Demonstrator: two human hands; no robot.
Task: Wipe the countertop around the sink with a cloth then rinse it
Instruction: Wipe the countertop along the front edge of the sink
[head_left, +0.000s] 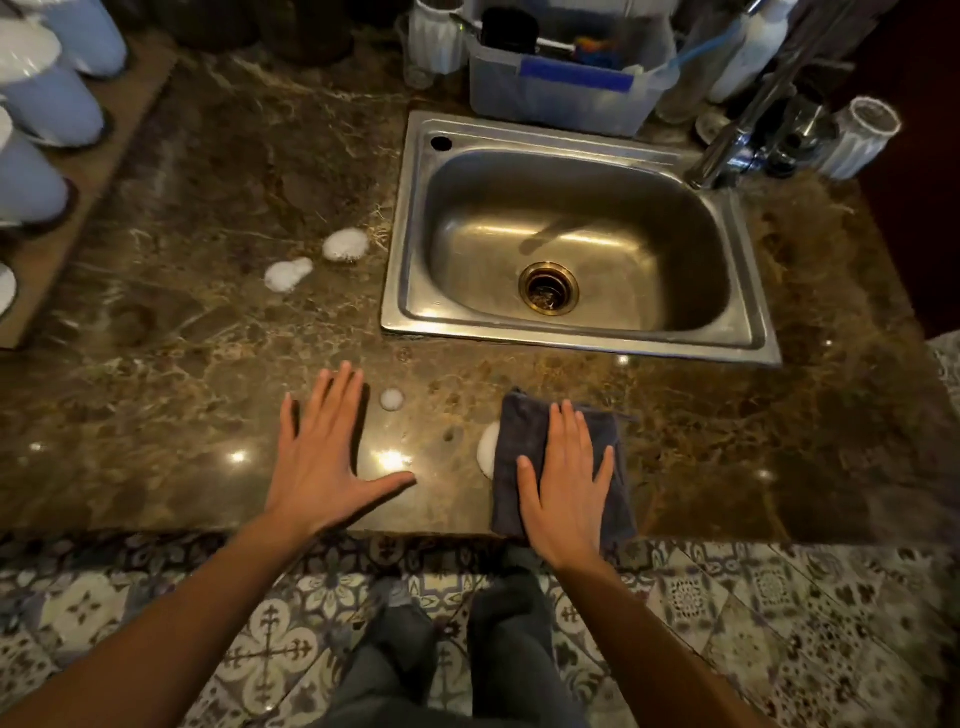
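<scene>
step: wiping the countertop (208, 338), apparently only beginning; rinsing not yet reached.
cloth (519, 431): lying folded near the front edge, in front of the sink (410, 218), touching a foam patch (487, 449) on its left.
right hand (566, 478): pressing flat on the cloth, fingers straight and spread, grasping nothing.
left hand (322, 457): resting flat on bare stone, fingers released and splayed.
blobs (345, 244): sitting left of the sink; a dab (391, 399) between the hands.
next: probably calling for sliding the cloth left through the foam, keeping pressure even.
</scene>
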